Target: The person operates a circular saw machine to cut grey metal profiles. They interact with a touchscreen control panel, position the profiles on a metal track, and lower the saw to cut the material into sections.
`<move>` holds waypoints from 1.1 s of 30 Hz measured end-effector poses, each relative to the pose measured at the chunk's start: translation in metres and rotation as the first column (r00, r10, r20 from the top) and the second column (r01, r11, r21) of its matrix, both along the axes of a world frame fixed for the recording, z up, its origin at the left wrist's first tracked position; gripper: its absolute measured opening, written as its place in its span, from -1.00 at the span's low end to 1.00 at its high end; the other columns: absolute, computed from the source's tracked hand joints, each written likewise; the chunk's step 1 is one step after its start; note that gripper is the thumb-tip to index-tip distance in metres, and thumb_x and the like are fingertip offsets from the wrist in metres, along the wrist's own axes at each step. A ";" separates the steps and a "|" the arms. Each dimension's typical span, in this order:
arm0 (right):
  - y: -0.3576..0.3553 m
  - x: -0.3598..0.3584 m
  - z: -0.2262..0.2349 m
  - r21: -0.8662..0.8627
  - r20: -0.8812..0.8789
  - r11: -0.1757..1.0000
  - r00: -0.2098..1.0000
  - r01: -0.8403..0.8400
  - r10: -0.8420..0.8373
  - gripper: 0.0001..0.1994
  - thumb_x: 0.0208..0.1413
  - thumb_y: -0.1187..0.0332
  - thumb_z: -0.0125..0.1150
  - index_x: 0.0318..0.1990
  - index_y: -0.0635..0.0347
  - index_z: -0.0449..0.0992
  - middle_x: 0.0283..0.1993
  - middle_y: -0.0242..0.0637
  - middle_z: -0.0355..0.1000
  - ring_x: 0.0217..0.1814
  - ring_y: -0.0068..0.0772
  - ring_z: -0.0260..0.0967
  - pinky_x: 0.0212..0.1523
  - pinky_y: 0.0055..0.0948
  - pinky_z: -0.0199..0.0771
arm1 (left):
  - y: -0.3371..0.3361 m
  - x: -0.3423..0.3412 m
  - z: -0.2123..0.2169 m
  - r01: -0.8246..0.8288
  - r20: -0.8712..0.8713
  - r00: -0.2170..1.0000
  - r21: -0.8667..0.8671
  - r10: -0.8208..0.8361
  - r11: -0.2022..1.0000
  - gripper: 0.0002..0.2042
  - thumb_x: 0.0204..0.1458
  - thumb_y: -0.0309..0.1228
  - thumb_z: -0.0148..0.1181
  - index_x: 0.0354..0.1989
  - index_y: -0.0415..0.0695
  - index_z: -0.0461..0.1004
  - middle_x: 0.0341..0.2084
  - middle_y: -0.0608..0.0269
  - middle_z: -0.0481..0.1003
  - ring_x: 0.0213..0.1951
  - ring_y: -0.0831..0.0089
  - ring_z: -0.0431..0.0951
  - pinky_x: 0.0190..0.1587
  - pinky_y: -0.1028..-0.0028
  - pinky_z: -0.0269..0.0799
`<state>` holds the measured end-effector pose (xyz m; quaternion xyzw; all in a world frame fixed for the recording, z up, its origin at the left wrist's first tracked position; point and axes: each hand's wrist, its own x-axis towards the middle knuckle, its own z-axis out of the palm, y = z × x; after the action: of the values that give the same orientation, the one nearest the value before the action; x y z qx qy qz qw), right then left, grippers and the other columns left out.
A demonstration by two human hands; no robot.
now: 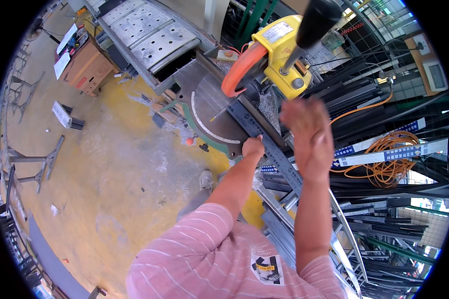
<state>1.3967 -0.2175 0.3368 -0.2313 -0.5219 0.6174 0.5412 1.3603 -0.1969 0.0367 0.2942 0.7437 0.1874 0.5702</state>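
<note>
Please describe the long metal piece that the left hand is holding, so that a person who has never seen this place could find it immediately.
Find the yellow saw with its orange guard at the top centre. Across its round grey table lies a long dark grey metal profile, running diagonally toward the lower right, with the left hand pressing on it. Unlike the black bars stacked at right, it lies alone on the saw.

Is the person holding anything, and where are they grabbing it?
The left hand presses on the long grey metal bar on the saw table, near its edge. The right hand is open in the air, holding nothing.
</note>
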 end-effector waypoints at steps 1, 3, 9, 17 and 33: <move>-0.023 0.033 -0.046 -0.148 0.144 0.984 0.986 0.104 -0.083 -0.30 0.19 0.03 0.14 0.30 0.37 0.10 0.24 0.09 0.29 0.28 -0.02 0.27 0.26 -0.07 0.20 | -0.001 -0.003 0.003 -0.023 0.042 0.999 0.009 0.023 1.000 -0.46 0.25 0.04 -0.15 -0.38 -0.21 0.56 -0.65 0.12 0.58 -0.52 0.32 0.64 -0.31 0.36 0.53; -0.080 0.106 -0.141 -0.689 0.222 0.641 0.941 0.337 -0.256 -0.47 0.23 0.05 0.09 0.20 0.26 0.31 0.13 -0.05 0.40 0.12 -0.16 0.37 0.12 -0.20 0.33 | -0.007 -0.012 0.006 -0.076 0.114 0.991 0.023 0.073 0.997 -0.46 0.25 0.03 -0.13 -0.40 -0.23 0.55 -0.69 0.14 0.56 -0.60 0.36 0.62 -0.38 0.40 0.53; -0.239 0.341 -0.323 -0.830 0.439 -0.078 0.561 0.552 -0.702 -0.72 0.32 0.11 -0.20 -0.25 0.06 0.37 -0.41 -0.33 0.38 -0.56 -0.49 0.22 -0.66 -0.59 0.16 | -0.011 -0.025 0.020 -0.195 0.220 0.957 -0.004 0.192 0.981 -0.49 0.25 -0.03 -0.07 -0.40 -0.31 0.50 -0.65 0.14 0.57 -0.68 0.39 0.56 -0.59 0.37 0.47; -0.242 0.372 -0.335 -0.798 0.486 -0.243 0.350 0.551 -0.801 -0.78 0.27 0.31 -0.21 -0.30 0.08 0.42 -0.43 -0.35 0.40 -0.55 -0.55 0.28 -0.63 -0.65 0.31 | 0.054 -0.143 -0.007 -0.302 0.223 0.937 0.129 0.269 0.945 -0.50 0.22 -0.05 0.01 -0.42 -0.36 0.48 -0.63 0.08 0.54 -0.66 0.35 0.53 -0.60 0.36 0.42; -0.082 0.089 -0.331 -0.804 0.491 -0.092 0.568 0.587 -0.661 -0.67 0.29 0.10 -0.04 -0.30 0.20 0.44 -0.47 -0.34 0.44 -0.53 -0.48 0.34 -0.59 -0.56 0.34 | 0.254 -0.470 -0.003 -0.285 0.309 0.925 0.181 0.221 0.941 -0.66 0.21 -0.16 0.02 -0.36 -0.25 0.45 -0.61 0.18 0.47 -0.70 0.46 0.37 -0.69 0.46 0.26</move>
<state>1.4856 -0.2998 0.0056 -0.6894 0.1283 0.4724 0.5340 0.8901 0.0567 0.0333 0.2272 0.6601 0.3824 0.6054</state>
